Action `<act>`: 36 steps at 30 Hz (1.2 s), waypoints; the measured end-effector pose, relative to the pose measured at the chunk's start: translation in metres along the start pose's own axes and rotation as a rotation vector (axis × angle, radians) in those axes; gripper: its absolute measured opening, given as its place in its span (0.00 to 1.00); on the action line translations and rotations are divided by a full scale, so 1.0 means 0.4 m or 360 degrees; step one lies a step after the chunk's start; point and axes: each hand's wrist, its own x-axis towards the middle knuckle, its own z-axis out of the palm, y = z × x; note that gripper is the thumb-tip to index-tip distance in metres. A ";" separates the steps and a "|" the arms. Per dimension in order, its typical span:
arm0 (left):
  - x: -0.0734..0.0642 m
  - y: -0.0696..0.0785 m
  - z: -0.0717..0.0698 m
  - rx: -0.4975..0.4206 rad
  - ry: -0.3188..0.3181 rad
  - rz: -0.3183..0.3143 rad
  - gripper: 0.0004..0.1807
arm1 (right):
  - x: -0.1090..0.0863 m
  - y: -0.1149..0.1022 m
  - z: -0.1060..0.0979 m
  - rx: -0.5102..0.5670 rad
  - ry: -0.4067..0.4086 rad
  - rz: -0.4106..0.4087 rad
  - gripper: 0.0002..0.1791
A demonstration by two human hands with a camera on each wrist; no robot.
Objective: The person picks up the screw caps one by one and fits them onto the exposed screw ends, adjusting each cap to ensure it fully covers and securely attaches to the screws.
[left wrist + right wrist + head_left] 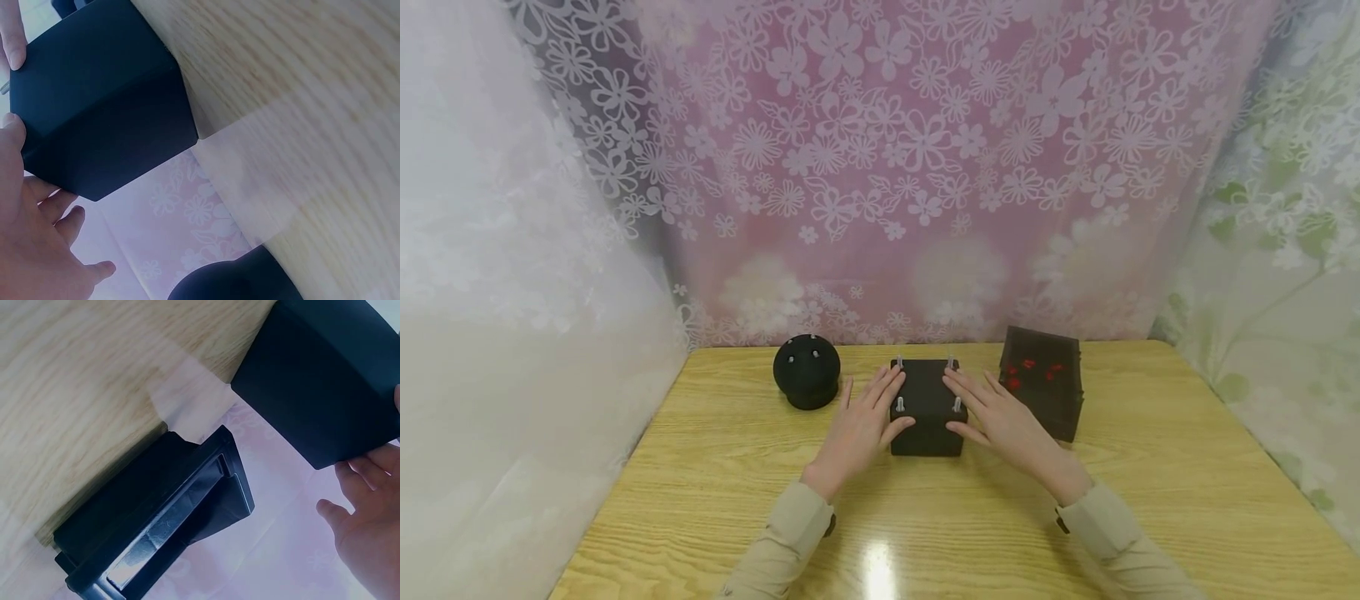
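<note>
A black box (927, 385) stands on the table with several short, silvery pegs on its top corners. My left hand (856, 427) rests along its left side, fingers extended toward the far corner and thumb at the front. Mirroring it on the right, my right hand (1013, 427) touches the box with straight fingers, thumb near the front edge. In the left wrist view, fingertips of the left hand (37, 225) meet the side of the black box (106, 94). The right wrist view has the right hand (375, 519) against the other side of the box (312, 381).
To the left sits a round black object (807, 371) with small light studs on top. A dark case (1045, 408) with red marks inside stands right of the right hand. Behind the wooden table (722, 492) hangs a pink floral curtain (880, 167).
</note>
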 end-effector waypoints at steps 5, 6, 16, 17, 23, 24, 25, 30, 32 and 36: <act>-0.006 0.001 0.002 0.0026 -0.0014 -0.0010 0.40 | -0.005 -0.005 -0.002 -0.0025 0.0032 -0.0036 0.43; -0.007 0.001 0.003 0.0038 -0.0021 -0.0014 0.40 | -0.005 -0.007 -0.003 -0.0022 0.0038 -0.0040 0.43; -0.024 0.013 -0.001 0.0051 -0.0014 -0.0016 0.40 | -0.016 -0.025 -0.013 -0.0004 0.0049 -0.0029 0.43; -0.026 0.015 -0.002 0.0046 -0.0014 -0.0020 0.40 | -0.017 -0.026 -0.013 -0.0002 0.0052 -0.0030 0.44; -0.034 0.020 -0.005 0.0041 -0.0015 -0.0027 0.40 | -0.022 -0.030 -0.015 -0.0006 0.0066 -0.0045 0.44; -0.035 0.021 -0.005 0.0034 -0.0010 -0.0026 0.40 | -0.023 -0.031 -0.015 -0.0008 0.0065 -0.0045 0.43; -0.036 0.022 -0.006 0.0030 -0.0011 -0.0026 0.40 | -0.024 -0.032 -0.016 -0.0007 0.0066 -0.0043 0.43; -0.042 0.025 -0.008 0.0027 -0.0016 -0.0023 0.40 | -0.028 -0.036 -0.015 -0.0013 0.0071 -0.0044 0.43; -0.044 0.027 -0.009 0.0029 -0.0012 -0.0021 0.40 | -0.030 -0.038 -0.015 -0.0008 0.0077 -0.0048 0.43; -0.050 0.031 -0.010 0.0016 0.0012 -0.0013 0.40 | -0.033 -0.042 -0.015 -0.0006 0.0091 -0.0060 0.42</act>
